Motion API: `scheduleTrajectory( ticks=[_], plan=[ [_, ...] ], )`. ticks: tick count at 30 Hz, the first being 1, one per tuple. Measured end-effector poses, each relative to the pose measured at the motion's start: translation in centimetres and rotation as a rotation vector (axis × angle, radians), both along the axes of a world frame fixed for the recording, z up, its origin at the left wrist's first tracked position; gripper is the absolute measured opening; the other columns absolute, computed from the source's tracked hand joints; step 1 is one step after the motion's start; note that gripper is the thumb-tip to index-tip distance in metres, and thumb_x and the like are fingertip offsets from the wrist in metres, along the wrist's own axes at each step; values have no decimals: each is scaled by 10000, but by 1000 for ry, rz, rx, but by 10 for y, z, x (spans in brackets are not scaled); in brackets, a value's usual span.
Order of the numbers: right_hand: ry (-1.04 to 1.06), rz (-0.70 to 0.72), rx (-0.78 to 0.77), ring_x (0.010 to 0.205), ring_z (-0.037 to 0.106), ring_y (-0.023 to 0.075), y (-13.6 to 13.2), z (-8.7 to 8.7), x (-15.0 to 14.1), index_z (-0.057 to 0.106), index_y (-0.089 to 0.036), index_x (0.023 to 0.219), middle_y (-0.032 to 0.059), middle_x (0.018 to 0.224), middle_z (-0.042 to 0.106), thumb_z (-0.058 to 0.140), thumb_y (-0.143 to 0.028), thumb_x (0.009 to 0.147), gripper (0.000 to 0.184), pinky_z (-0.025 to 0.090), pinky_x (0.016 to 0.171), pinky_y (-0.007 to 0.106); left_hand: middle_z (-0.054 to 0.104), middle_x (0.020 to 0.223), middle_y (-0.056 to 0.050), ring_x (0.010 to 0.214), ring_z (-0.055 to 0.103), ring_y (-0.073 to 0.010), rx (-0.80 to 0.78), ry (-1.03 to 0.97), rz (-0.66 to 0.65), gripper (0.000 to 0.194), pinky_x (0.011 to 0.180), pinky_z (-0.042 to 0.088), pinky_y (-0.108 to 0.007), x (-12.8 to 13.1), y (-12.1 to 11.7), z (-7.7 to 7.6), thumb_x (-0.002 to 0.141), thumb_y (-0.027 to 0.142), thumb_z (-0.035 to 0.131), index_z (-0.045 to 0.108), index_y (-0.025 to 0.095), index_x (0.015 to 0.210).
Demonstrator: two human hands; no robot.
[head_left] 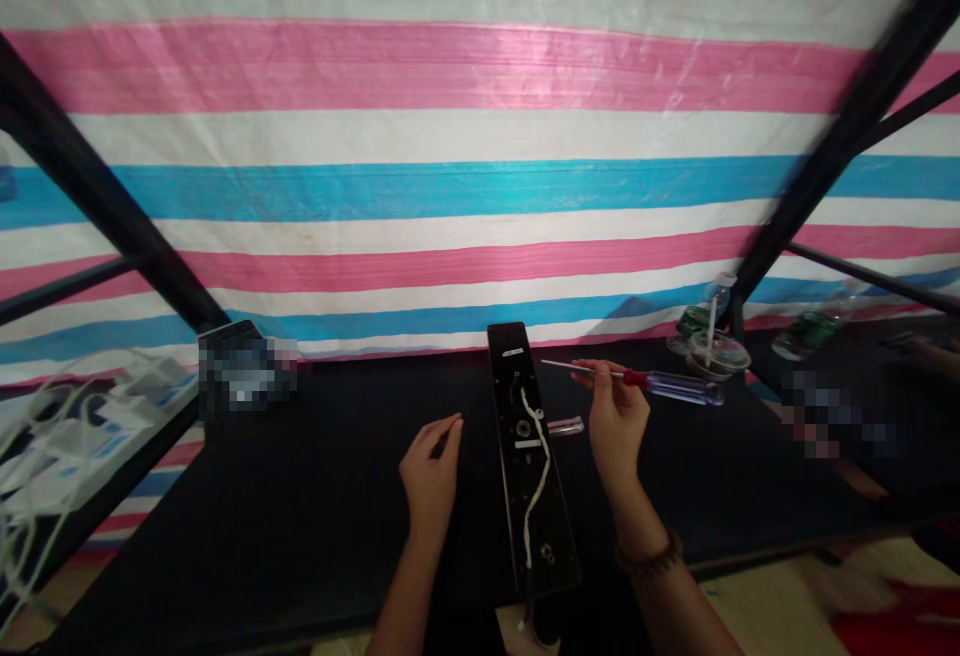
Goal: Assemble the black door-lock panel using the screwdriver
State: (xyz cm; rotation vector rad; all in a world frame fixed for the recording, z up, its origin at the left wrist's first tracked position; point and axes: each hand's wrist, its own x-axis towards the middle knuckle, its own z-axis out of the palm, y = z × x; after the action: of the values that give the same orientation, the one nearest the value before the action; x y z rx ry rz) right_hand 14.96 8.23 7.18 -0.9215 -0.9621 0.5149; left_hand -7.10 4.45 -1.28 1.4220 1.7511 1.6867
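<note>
Head view: grasping a screwdriver in the right hand, just right of a long black panel.
Shows it running from near the back edge of the bench to near the front. Cannot tell an empty pinch from a tiny hold in the left hand. Could slip from a fingertip hold near the shaft, snagging the white cable or scratching the panel.
</note>
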Motion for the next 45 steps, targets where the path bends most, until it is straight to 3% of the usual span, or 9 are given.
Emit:
scheduleTrajectory(
  ticks=[6, 9, 12, 16, 20, 30, 35, 39, 45],
  plan=[
    [-238, 81, 77, 753, 744, 237, 70, 16, 2, 703, -188, 892, 70, 809, 753, 570, -463, 956, 311, 612, 774, 402, 724, 908, -98, 882, 617, -309, -297, 532, -65, 348, 871, 520, -489, -48, -6, -18, 875, 426, 549, 817, 229, 974],
    [-423, 81, 70, 776, 739, 253, 102, 25, -2, 699, -197, 863, 85, 811, 755, 541, -461, 959, 323, 591, 789, 401, 707, 972, -102, 924, 622, -310, -293, 509, -40, 393, 896, 525, -490, -43, -9, -15, 872, 472, 557, 799, 227, 1062],
    [-509, 93, 71, 767, 733, 249, 119, 28, -5, 689, -196, 844, 96, 823, 756, 518, -445, 959, 324, 573, 766, 377, 704, 1119, -120, 1054, 651, -305, -233, 299, -12, 451, 985, 519, -496, -11, -16, -5, 915, 506, 516, 769, 199, 1128],
    [-534, 106, 62, 753, 726, 234, 122, 22, -6, 683, -188, 854, 94, 822, 751, 499, -445, 965, 335, 558, 750, 352, 610, 1422, -110, 1335, 556, -268, -150, 75, -198, 461, 1155, 421, -476, 52, -30, -2, 984, 418, 467, 627, 217, 1368],
    [-593, 130, 58, 771, 725, 240, 125, 21, -5, 690, -185, 875, 95, 834, 750, 498, -430, 979, 328, 549, 757, 355, 359, 1634, -51, 1483, 382, -260, -125, -84, -261, 493, 1217, 335, -447, 87, -40, -17, 992, 361, 482, 509, 289, 1479],
    [-905, 154, 22, 672, 647, 201, 160, 69, -18, 691, -199, 703, 43, 712, 666, 703, -278, 842, 161, 492, 702, 320, 321, 1639, -40, 1496, 328, -231, -95, -168, -354, 481, 1224, 292, -420, 75, -39, -25, 1010, 345, 465, 485, 300, 1489],
    [-735, 179, 75, 714, 671, 202, 151, 63, -22, 686, -195, 823, 39, 767, 709, 652, -208, 828, 37, 510, 728, 320, 347, 1629, -68, 1483, 356, -255, -83, -195, -339, 474, 1211, 319, -446, 78, -40, -26, 998, 363, 507, 514, 298, 1467],
    [-642, 284, 57, 727, 679, 188, 148, 56, -26, 672, -200, 913, 43, 827, 716, 561, -226, 866, 124, 539, 697, 306, 379, 1615, -80, 1473, 374, -269, -77, -248, -352, 475, 1203, 333, -446, 75, -39, -24, 972, 385, 559, 555, 290, 1437],
    [-611, 136, 73, 697, 654, 199, 148, 56, -27, 665, -202, 749, 57, 796, 670, 633, -358, 856, 192, 543, 715, 338, 372, 1619, -72, 1489, 344, -248, -105, -276, -363, 486, 1216, 306, -423, 74, -39, -23, 969, 395, 548, 557, 268, 1438]
  ],
)
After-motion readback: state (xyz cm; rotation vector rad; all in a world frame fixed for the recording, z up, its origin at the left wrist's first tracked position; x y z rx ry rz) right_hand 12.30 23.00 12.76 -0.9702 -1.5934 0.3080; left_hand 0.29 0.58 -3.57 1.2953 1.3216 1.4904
